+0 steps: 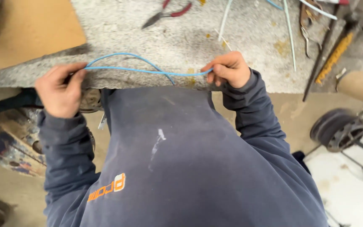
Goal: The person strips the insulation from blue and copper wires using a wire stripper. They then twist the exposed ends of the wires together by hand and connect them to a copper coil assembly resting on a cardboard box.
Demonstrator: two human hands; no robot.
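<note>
While both hands, left hand and right hand, pinch the thin blue wire taut over the granite table edge, it looks light, springy, best gripped near its ends.

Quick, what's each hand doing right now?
Left hand: closed, pinching one end of the blue wire.
Right hand: closed, gripping the wire's other end.

Bare bench ahead — pliers, rods crowd the far edge.
</note>
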